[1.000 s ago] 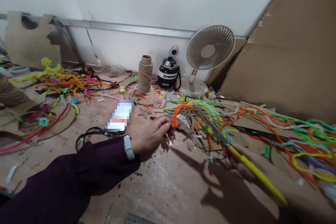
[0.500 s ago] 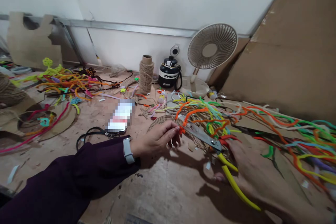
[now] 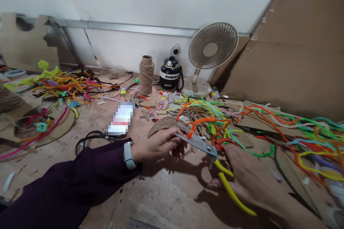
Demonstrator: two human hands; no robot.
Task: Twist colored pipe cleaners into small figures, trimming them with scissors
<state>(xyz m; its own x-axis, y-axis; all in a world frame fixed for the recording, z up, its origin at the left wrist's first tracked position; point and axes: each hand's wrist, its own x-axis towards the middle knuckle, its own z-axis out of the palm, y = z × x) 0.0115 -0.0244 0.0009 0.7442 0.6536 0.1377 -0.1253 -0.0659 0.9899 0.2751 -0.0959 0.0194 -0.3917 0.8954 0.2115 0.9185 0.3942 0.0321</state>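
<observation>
My right hand (image 3: 239, 171) grips a pair of scissors (image 3: 200, 144) with yellow handles, their metal blades pointing left toward my left hand. A red-orange fuzzy strip, apparently a pipe cleaner (image 3: 224, 141), lies against the fingers of that same hand. My left hand (image 3: 161, 143) is closed in a pinch right by the blade tips; what its fingertips hold is hidden. Just behind the blades an orange pipe cleaner (image 3: 196, 123) bends upward and to the right. Beyond my left hand lies a flat curved piece wound with brown twine (image 3: 162, 124).
Many coloured pipe cleaners (image 3: 298, 143) spread across the right side, with another tangle (image 3: 70, 86) at left. Further back stand a twine spool (image 3: 146, 77), a black bottle (image 3: 170, 75) and a fan (image 3: 212, 48). A phone (image 3: 120, 118) lies near my left sleeve.
The orange bit at my left fingertips no longer shows. The scissors have shifted slightly left and down, their tips now overlapping the left fingertips. The whole view has turned slightly.
</observation>
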